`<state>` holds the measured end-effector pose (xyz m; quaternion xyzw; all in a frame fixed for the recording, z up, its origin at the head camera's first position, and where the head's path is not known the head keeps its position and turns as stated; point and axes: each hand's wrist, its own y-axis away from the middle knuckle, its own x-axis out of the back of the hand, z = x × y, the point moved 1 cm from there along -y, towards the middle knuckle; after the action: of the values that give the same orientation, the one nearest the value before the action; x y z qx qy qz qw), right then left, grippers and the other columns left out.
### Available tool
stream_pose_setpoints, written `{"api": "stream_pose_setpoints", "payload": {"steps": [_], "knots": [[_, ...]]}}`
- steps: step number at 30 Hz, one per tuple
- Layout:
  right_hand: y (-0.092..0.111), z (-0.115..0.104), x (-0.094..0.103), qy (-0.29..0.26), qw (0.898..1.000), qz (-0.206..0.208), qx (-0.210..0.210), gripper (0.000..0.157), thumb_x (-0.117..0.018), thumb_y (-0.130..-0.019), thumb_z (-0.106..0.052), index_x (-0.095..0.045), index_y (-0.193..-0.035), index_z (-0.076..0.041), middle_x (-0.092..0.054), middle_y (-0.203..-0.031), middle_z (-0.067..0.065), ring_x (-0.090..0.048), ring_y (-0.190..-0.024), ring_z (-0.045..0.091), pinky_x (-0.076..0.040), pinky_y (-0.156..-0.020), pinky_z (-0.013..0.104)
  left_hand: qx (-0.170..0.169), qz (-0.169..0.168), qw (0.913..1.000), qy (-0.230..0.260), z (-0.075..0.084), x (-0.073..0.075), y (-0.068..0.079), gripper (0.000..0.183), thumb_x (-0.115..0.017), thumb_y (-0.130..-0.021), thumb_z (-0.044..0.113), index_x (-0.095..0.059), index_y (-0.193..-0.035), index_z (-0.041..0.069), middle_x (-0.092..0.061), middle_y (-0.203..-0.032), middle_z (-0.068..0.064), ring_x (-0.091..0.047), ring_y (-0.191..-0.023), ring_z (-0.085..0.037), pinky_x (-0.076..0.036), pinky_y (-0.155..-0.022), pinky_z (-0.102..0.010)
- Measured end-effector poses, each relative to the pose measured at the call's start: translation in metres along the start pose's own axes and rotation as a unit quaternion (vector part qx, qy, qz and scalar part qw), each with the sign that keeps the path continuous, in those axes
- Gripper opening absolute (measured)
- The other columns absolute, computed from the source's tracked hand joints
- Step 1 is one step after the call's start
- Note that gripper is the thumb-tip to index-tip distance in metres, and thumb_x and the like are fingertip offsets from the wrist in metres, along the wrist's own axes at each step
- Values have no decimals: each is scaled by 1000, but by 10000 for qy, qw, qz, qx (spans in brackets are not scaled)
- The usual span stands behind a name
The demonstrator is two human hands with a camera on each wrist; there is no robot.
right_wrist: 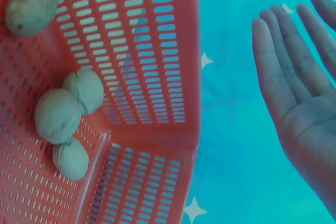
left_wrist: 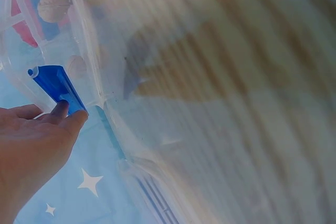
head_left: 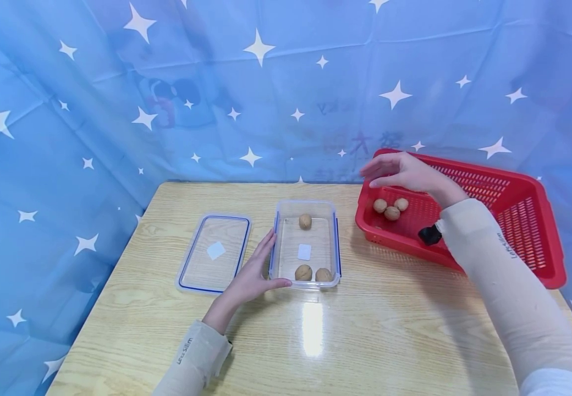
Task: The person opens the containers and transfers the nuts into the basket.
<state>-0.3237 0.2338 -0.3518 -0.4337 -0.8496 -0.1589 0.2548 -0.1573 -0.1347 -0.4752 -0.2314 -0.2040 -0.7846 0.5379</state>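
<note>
A clear plastic food container [head_left: 337, 236] with blue side latches stands uncovered on the table, three walnuts [head_left: 303, 272] inside it. My left hand [head_left: 252, 278] rests against its left side, thumb at the front rim and fingers extended along the wall. In the left wrist view those fingertips touch a blue latch [left_wrist: 59, 85]. Above the left end of a red basket [head_left: 464, 258] hovers my right hand [head_left: 400, 171], holding nothing. The right wrist view shows its fingers loosely extended beyond the basket wall, and several walnuts [right_wrist: 58, 116] on the basket floor.
The container's clear lid [head_left: 226, 250], edged in blue, lies flat to the left of it. Behind the wooden table [head_left: 365, 330] hangs a blue curtain [head_left: 207, 82] with white stars. The basket sits at the right, angled, near the back edge.
</note>
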Motion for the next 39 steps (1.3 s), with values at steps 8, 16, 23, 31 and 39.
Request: {"api": "stream_pose_setpoints", "payload": {"steps": [8,16,23,31,39], "knots": [[-3,-7,-13,-67,9997,-198,92,41,-70,-93,-11,-60,-132,-5,-65,-129,13,-67,-110,13,-56,-89,17,-15,4,10000,-65,-2,-1,0,114,-84,-77,38,-11,-162,16,-1,-170,3,-15,-154,-37,-22,-123,-59],[-6,-11,-24,-141,9992,-360,129,40,-70,-93,-11,-61,-131,-6,-66,-129,11,-67,-114,16,-54,-93,16,-94,10,9999,-39,0,-1,0,113,-84,-78,39,-12,-161,14,-1,-171,1,-14,-154,-38,-21,-123,-60],[-8,-13,-32,-150,9983,-526,207,37,-68,-94,-11,-62,-130,-5,-66,-130,15,-66,-117,25,-53,-94,15,-21,-15,10000,-84,-1,0,-1,114,-84,-78,39,-10,-162,16,0,-170,5,-14,-155,-35,-20,-123,-59],[-9,-14,-45,-245,9973,-687,98,39,-69,-94,-14,-61,-131,-7,-64,-132,16,-64,-120,34,-54,-94,16,-64,4,10000,-52,-2,0,-2,113,-84,-78,38,-11,-162,16,-1,-171,1,-15,-154,-38,-21,-122,-61],[-12,-11,-58,-314,9950,-892,322,41,-69,-93,-13,-61,-132,-5,-62,-134,20,-60,-124,40,-55,-101,32,-5,-36,10000,-16,-3,1,-1,114,-84,-78,36,-10,-162,17,0,-170,6,-14,-155,-34,-20,-124,-58]]}}
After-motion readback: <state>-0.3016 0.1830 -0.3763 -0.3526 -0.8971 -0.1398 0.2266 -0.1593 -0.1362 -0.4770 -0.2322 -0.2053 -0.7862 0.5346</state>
